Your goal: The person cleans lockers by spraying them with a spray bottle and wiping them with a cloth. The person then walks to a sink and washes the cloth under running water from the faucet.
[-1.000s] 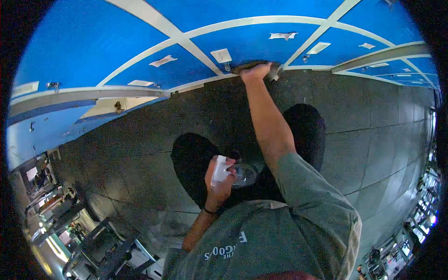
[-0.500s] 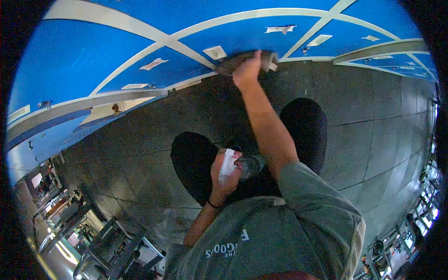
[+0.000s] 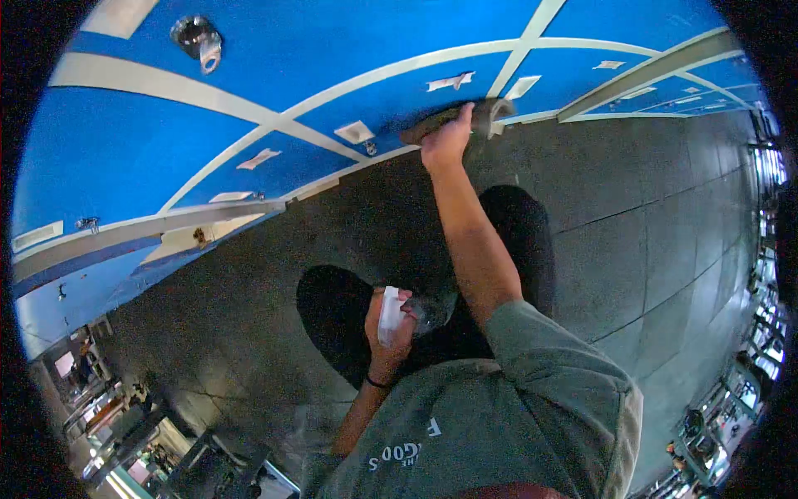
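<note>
My right hand [image 3: 446, 146] reaches forward with a dark grey-brown cloth [image 3: 428, 125] in its grip. The cloth lies against the lower part of a blue locker door [image 3: 399, 104], and its far end is smeared by motion. Close to my lap, my left hand [image 3: 386, 339] is wrapped around a spray bottle with a white trigger head [image 3: 389, 314] and a see-through body [image 3: 431, 314]. My fingers partly cover the bottle's neck.
Blue lockers with pale frames, small latches [image 3: 371, 149] and white labels [image 3: 356, 131] stretch across the front. A larger metal latch [image 3: 199, 41] sticks out at upper left. Dark floor tiles [image 3: 615, 241] lie around my bent knees [image 3: 519, 224]. Gym-like equipment [image 3: 158, 441] stands behind me at left.
My view has shifted, so more of the locker fronts shows at upper left. My right hand and the cloth have moved a little to the right along the lockers. My left hand keeps the spray bottle near my lap.
</note>
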`<state>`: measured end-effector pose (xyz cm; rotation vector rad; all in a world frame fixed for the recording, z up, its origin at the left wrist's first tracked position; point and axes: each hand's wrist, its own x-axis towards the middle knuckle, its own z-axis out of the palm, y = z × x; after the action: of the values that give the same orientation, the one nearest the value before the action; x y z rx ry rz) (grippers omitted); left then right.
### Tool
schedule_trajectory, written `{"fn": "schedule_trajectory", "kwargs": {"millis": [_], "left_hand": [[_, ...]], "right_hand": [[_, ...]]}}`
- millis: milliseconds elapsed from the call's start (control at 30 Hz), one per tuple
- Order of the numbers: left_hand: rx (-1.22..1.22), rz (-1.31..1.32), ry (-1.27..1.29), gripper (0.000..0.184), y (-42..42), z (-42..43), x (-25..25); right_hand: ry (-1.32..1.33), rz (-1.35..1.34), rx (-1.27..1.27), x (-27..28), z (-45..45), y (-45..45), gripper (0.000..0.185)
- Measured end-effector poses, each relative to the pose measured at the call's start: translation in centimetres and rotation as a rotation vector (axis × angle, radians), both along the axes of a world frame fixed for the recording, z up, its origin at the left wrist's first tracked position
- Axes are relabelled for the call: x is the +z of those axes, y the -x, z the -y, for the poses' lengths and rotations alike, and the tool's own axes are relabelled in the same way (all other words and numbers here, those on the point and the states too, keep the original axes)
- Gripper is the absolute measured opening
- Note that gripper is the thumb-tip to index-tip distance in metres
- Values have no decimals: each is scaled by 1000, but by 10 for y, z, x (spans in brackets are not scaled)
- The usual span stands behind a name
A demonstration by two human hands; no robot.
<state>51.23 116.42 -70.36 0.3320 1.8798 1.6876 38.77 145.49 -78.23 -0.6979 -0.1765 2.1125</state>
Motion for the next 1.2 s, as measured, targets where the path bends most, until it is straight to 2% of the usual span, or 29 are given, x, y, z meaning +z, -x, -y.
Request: {"fn": "schedule_trajectory", "kwargs": {"millis": [100,167,233,267,333,367,433,533,600,667,733,800,833,867,900,933,1000,1033,1100,1133,1167,1200], "left_hand": [[-180,-247,124,24,10,-5,9],[-111,-71,134,24,3,-5,24],[-242,-468,182,24,7,-3,61],[-223,-345,143,25,9,-3,88],[-189,-84,80,26,8,5,149],[-186,-113,69,27,7,10,176],[-173,-189,26,28,8,13,227],[-204,-144,14,27,7,9,345],[-328,-570,15,26,17,0,414],[-174,-174,-84,26,13,6,454],[-190,-157,-111,26,21,-20,496],[-319,-556,-29,26,32,-33,548],[-343,-639,-127,28,25,-51,618],[-351,-721,-67,30,25,-64,639],[-359,-643,-121,31,21,-77,665],[-373,-563,-166,32,17,-88,692],[-356,-661,-288,31,14,-116,731],[-344,-712,-350,31,11,-133,752],[-287,-698,-534,28,-5,-168,807],[-314,-919,-273,44,-4,-181,840],[-298,-826,-446,45,-8,-200,863],[-306,-876,-562,44,-15,-220,895]], "right_hand": [[-180,112,-55,22,-5,-5,59],[-269,185,-79,27,-4,-12,58],[-435,582,4,26,-6,-28,54],[-510,783,42,42,-11,-38,53],[-541,854,231,112,-13,-69,52],[-553,886,322,150,-18,-88,52],[-577,823,363,168,-33,-121,56],[-553,829,447,266,-38,-188,53],[-472,838,461,341,-24,-231,52],[-338,840,451,408,0,-268,50],[-147,826,425,466,27,-303,49],[28,796,359,510,62,-335,47],[36,595,309,463,64,-359,45],[58,392,270,402,64,-386,43],[-6,361,178,381,57,-394,42],[30,314,197,395,51,-397,41],[101,219,239,422,46,-400,40],[40,277,277,421,30,-396,39],[-96,396,350,383,-14,-391,38],[-83,374,390,399,-34,-384,39],[-67,358,432,468,-38,-374,39],[-45,349,476,510,-48,-373,40]]}}
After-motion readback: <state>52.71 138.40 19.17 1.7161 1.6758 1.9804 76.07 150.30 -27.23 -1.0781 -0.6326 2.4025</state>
